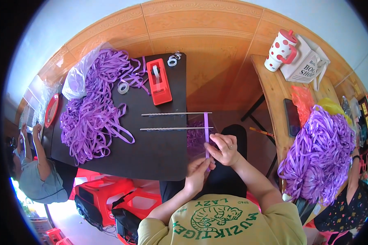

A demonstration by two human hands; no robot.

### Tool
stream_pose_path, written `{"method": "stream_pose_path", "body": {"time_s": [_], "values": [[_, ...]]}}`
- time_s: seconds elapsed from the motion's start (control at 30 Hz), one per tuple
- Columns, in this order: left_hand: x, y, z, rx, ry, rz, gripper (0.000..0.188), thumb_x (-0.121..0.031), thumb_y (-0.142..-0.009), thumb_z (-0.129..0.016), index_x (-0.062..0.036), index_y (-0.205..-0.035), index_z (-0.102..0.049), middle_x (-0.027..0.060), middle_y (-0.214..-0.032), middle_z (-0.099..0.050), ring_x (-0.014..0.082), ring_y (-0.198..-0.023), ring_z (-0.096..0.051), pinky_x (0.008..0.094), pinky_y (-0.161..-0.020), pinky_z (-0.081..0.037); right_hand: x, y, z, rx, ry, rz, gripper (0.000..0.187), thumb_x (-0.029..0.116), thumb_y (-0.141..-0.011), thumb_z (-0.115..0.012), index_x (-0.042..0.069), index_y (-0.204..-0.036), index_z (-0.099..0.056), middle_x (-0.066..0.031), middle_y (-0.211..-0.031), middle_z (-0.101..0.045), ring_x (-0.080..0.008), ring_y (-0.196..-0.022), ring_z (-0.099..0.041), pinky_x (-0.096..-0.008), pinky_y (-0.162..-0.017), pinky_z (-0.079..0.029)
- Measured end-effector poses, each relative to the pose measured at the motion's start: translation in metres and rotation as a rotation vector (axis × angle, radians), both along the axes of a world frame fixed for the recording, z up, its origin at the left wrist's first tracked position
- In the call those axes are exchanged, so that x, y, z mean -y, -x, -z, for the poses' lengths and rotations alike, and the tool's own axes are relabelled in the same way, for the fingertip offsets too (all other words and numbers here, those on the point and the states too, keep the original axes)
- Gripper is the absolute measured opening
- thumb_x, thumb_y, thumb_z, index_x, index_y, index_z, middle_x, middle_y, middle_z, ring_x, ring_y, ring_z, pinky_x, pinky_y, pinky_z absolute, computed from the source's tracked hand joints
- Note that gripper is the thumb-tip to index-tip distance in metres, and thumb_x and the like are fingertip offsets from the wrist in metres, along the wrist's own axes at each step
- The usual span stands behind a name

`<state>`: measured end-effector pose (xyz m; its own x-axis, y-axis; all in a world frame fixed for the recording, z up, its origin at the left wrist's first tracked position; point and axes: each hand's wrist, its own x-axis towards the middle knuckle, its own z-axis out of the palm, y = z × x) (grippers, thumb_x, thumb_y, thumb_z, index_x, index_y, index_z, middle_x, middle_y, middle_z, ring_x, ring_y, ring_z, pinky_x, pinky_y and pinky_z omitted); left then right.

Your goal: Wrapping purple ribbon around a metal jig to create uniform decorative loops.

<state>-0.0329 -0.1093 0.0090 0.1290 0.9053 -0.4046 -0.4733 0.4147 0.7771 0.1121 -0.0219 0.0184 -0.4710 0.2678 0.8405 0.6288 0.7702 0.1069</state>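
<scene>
Two thin metal rods (pixel 176 129) lie parallel on the black table, their right ends jutting past its edge. A purple ribbon (pixel 206 122) hangs over both rods near those ends and runs down toward me. My left hand (pixel 198 173) is closed, pinching the lower part of the ribbon. My right hand (pixel 225 149) is just above it, thumb and fingertips closed at the ribbon below the nearer rod. Its lower end is partly hidden by my fingers. Beneath the rod ends, a clear bag (pixel 196 139) with purple pieces shows beside the table edge.
On the black table (pixel 151 159) are a purple ribbon heap (pixel 90 122), a red tape dispenser (pixel 160 83) and a tape roll (pixel 123 87). The wooden table (pixel 270 90) at right holds another ribbon pile (pixel 319 155), a phone (pixel 291 117) and a dotted tumbler (pixel 280 51). Other people sit both sides.
</scene>
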Motion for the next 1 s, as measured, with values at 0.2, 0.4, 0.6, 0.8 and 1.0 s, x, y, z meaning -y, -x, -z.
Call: {"method": "stream_pose_path", "body": {"time_s": [0.2,0.4,0.6,0.8,1.0], "values": [[0.014,0.005,-0.008,-0.115,-0.013,0.024,0.021,-0.023,-0.09,-0.06,-0.0048,-0.084,-0.067,-0.0002,-0.069,-0.063,0.0037,-0.058,-0.052,0.0177,-0.054,-0.038,0.012,0.003,0.0,-0.009,-0.021,-0.017,0.025,0.012,-0.066,-0.072,0.013,-0.09,-0.07,-0.0072,-0.115,-0.058,-0.0188,-0.097,-0.055,-0.0304,-0.077,-0.041],[0.023,0.014,-0.001,-0.103,-0.029,0.073,0.019,-0.023,-0.089,-0.063,-0.0053,-0.083,-0.067,0.0013,-0.07,-0.064,0.0056,-0.059,-0.054,0.0184,-0.055,-0.04,0.026,0.007,-0.005,-0.013,-0.034,-0.06,0.023,0.013,-0.066,-0.071,0.011,-0.09,-0.069,-0.0079,-0.113,-0.059,-0.0192,-0.094,-0.057,-0.0309,-0.076,-0.041],[0.021,0.02,-0.012,0.005,-0.119,0.191,0.016,-0.019,-0.089,-0.063,-0.0035,-0.094,-0.064,0.0028,-0.08,-0.065,0.0068,-0.066,-0.056,0.0199,-0.061,-0.043,0.028,0.011,-0.021,-0.117,0.01,-0.085,0.029,0.01,-0.062,-0.076,0.009,-0.09,-0.069,-0.008,-0.109,-0.059,-0.0204,-0.091,-0.058,-0.0313,-0.075,-0.04],[-0.002,0.02,0.026,-0.068,-0.044,0.198,0.021,-0.013,-0.09,-0.06,-0.0011,-0.107,-0.061,0.0058,-0.089,-0.064,0.0095,-0.082,-0.059,0.0229,-0.075,-0.047,0.008,0.017,-0.071,-0.26,0.143,-0.13,0.034,0.007,-0.058,-0.077,0.005,-0.09,-0.068,-0.0149,-0.102,-0.059,-0.0277,-0.086,-0.057,-0.0359,-0.07,-0.041],[-0.037,-0.001,0.022,-0.153,-0.134,0.03,0.026,-0.012,-0.09,-0.059,-0.0005,-0.113,-0.059,0.0059,-0.091,-0.065,0.0099,-0.08,-0.058,0.0216,-0.072,-0.046,-0.059,0.021,-0.104,-0.349,0.433,-0.209,0.014,-0.003,-0.067,-0.068,-0.001,-0.08,-0.064,-0.0165,-0.102,-0.059,-0.0271,-0.089,-0.058,-0.0344,-0.074,-0.046]]}}
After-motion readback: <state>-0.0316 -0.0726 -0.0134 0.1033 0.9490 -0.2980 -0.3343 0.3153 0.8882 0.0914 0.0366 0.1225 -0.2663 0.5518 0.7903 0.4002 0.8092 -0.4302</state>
